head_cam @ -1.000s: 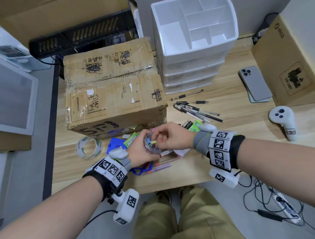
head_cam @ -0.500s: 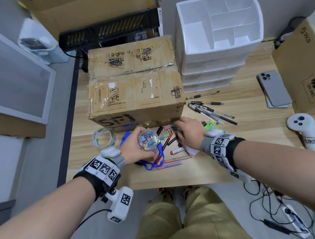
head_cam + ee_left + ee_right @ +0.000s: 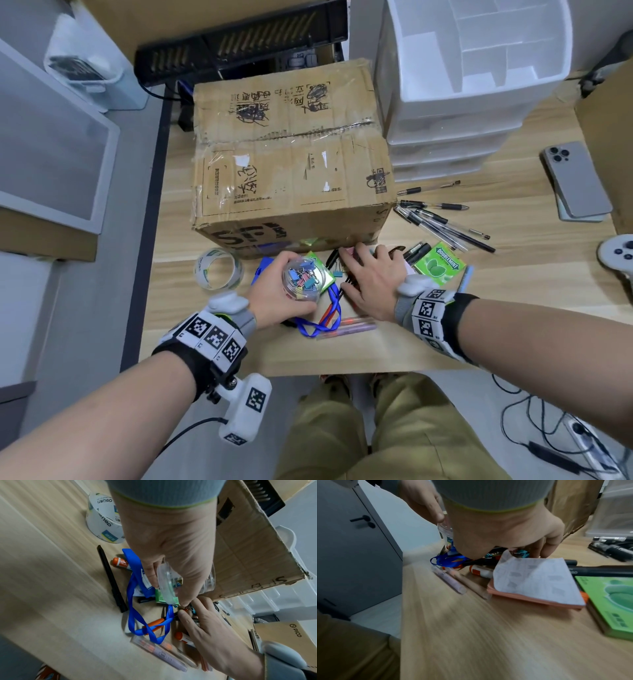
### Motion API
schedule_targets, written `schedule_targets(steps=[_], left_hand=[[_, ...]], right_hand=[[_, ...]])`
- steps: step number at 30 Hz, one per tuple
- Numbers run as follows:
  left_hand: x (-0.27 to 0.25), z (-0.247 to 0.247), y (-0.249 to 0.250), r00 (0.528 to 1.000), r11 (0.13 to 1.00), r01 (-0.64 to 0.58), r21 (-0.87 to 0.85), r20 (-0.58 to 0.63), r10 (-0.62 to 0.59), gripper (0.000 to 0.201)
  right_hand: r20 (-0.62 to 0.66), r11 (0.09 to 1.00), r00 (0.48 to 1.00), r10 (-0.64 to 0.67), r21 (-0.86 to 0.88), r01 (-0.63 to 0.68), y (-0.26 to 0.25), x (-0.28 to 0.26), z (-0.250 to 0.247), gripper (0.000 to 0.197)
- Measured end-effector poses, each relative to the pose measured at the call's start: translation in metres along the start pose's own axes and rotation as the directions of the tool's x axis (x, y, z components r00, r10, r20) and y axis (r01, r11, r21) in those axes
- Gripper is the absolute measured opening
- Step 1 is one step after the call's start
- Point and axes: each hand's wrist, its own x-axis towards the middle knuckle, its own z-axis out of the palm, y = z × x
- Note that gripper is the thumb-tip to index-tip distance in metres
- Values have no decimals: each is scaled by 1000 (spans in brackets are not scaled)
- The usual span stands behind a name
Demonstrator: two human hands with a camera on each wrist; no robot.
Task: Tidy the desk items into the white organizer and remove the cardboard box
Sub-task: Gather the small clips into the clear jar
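**Clip jar in one hand, the other down in the clutter by the box**

From the head camera, the left hand [image 3: 274,294] sits low in the middle of the frame with its fingers wrapped round a clear jar of binder clips [image 3: 303,275], held above the desk [image 3: 513,274]. The right hand [image 3: 371,277] lies just to its right, fingers reaching into the small pile at the foot of the cardboard box [image 3: 291,161]; whether they pinch anything I cannot tell from here. The box fills the centre, its right edge close against the white organizer [image 3: 479,68] in the upper right. A tape roll [image 3: 219,269] stands near the desk's left edge. Loose black pens [image 3: 442,222] lie fanned at right of centre, a green gum pack [image 3: 438,263] just below them, and a phone [image 3: 575,181] near the right border. Bare wood shows along the desk's front edge.

The left wrist camera shows the left hand [image 3: 171,545] gripping the jar [image 3: 171,586] over a blue lanyard [image 3: 150,615], with the right hand's fingers [image 3: 199,615] touching down just below it. Open wood runs down the left half of this frame.

In the right wrist camera the right hand [image 3: 505,534] is curled down over teal clips [image 3: 520,554], beside a pink notepad [image 3: 537,582]. The lower half of the frame is blurred bare wood.
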Motion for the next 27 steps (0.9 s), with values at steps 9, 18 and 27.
schedule_targets(steps=[9,18,27], left_hand=[[12,2,4,999,999,-42,-11,-4,42,71],[16,2,4,999,999,-41,-21,-5,41,70],[17,7,8,999,999,-34,-20,-1,34,72]], right_hand=[[60,991,991,117,56,-121,-20,10,2,48],[101,990,990,103,84,-112,-26,12,5,39],[197,987,980,11,155,-42,-13,17,-5,25]])
